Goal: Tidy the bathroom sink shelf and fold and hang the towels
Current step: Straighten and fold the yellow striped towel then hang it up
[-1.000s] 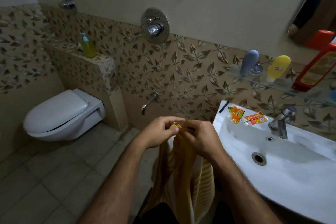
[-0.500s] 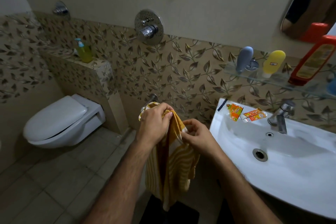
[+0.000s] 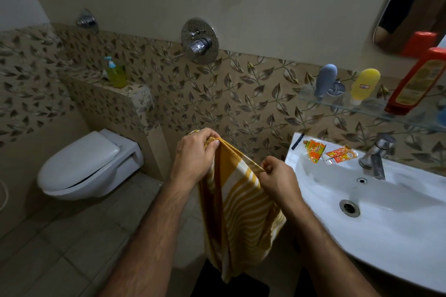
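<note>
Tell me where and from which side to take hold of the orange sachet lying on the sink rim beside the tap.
Pinch the orange sachet by its lower pointed end, the part nearest the basin, coming from above and from the front. It lies flat on the white sink rim, so a thumb-and-finger grip on a free edge probably works best. The red-and-yellow packet sits close on its right and the tap beyond, so avoid that side.

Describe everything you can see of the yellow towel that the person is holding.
The towel is mustard yellow with white stripes and looks like soft woven cloth. It hangs in loose folds in front of the person, beside the sink. The left hand grips its bunched top edge, and the right hand pinches the edge lower down. Its bottom end dangles free.
</note>
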Demonstrator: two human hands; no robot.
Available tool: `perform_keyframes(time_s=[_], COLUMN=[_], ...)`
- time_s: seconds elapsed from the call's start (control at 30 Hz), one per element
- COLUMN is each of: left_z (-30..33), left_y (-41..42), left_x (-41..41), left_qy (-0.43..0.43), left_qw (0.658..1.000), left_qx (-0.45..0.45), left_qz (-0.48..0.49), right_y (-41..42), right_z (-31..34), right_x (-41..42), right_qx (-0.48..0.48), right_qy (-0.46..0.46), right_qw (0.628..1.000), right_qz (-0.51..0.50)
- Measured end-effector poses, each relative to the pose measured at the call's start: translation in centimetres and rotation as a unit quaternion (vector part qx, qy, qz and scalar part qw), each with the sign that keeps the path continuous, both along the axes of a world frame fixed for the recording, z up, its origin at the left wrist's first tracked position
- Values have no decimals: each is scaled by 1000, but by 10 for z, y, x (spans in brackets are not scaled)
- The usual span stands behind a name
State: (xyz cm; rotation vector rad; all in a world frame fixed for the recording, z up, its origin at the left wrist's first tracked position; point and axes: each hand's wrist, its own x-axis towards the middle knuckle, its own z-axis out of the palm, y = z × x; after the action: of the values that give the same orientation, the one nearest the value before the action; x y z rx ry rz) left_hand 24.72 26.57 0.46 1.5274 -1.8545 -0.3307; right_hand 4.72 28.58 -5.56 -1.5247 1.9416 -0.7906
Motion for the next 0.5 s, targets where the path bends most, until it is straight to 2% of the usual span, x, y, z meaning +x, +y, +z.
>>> perform_keyframes(time_s=[0.23, 0.5], left_z=[0, -12], left_y=[-7, -15], left_x=[7, 16], left_qy=[9, -19], left_qw=[998, 992], left_qx=[31, 73], left_qz=[63, 103], right_y=[7, 15], right_z=[6, 10], right_x=[-9, -16], right_qx=[-24, -64], right_qy=[-194, -198], right_qw=[978, 970], right_qz=[69, 123])
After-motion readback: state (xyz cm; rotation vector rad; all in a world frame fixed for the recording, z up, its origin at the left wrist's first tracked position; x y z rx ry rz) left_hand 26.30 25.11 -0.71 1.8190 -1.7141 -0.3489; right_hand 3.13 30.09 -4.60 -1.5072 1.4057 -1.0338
